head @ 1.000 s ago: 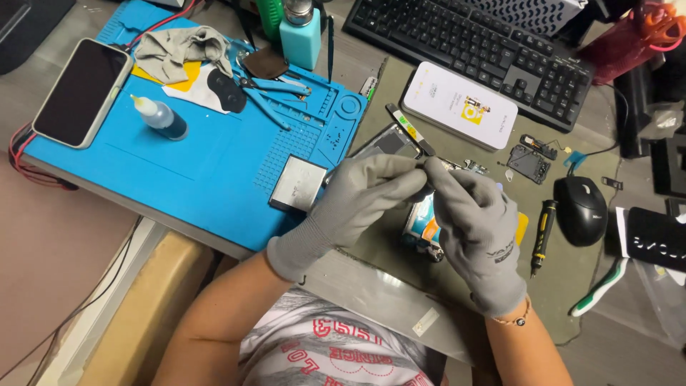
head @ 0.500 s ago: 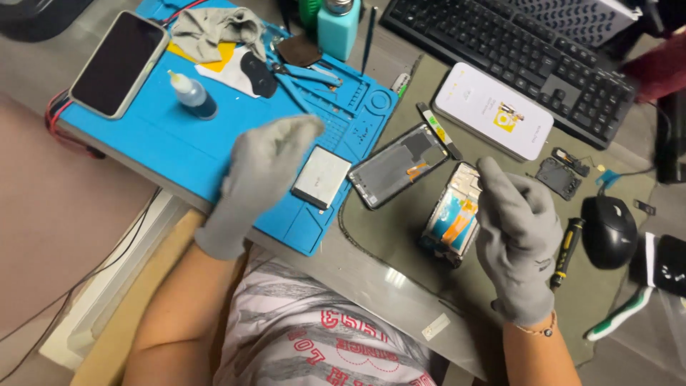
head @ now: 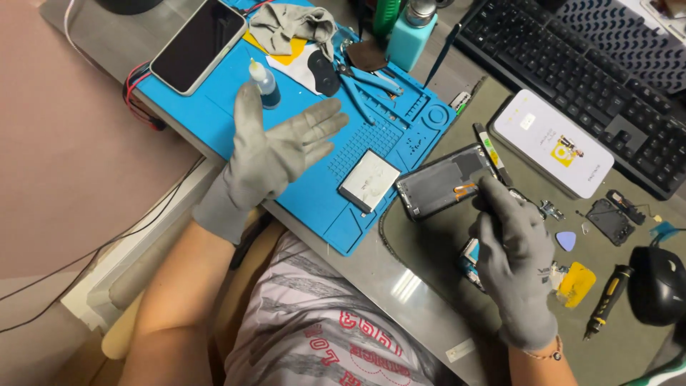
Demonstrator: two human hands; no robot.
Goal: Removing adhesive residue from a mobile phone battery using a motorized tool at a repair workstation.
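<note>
- Tabletop [head: 400, 286]: grey, crowded; black keyboard [head: 572, 64] along the far edge, black mouse [head: 657, 286] at the right.
- Blue work mat [head: 214, 121] on the left half; carries a phone with dark screen [head: 196, 43], a small dropper bottle [head: 266, 84], a grey cloth [head: 293, 21], blue-handled tweezers [head: 371, 82] and a flat silvery battery-like slab [head: 369, 180] near the mat's near edge.
- Green-grey pad to the right of the mat; white phone-sized box [head: 554, 141] lying on it near the keyboard.
- Opened phone frame [head: 443, 182], dark, lying tilted on the pad just right of the blue mat, inner side up, a small orange part showing inside.
- Left hand [head: 275, 146], grey glove: raised above the mat, palm turned up, fingers [head: 321, 121] spread wide and released; holding nothing, touching nothing.
- Right hand [head: 514, 257], grey glove: fingers [head: 493, 196] curled down over the near right corner of the phone frame, touching or just above it; anything pinched between them hidden, cannot tell.
- Second colourful part half under the right palm, kind unclear.
- Small bits at the right: blue triangular pick [head: 566, 240], yellow piece [head: 575, 284], black-and-yellow screwdriver [head: 607, 300], loose dark module [head: 607, 220].
- Judgement on doing this well: steady the frame with the free left hand before prying or lifting; keep pressure light near the orange flex; keep loose screws clear of the pad's edge.
</note>
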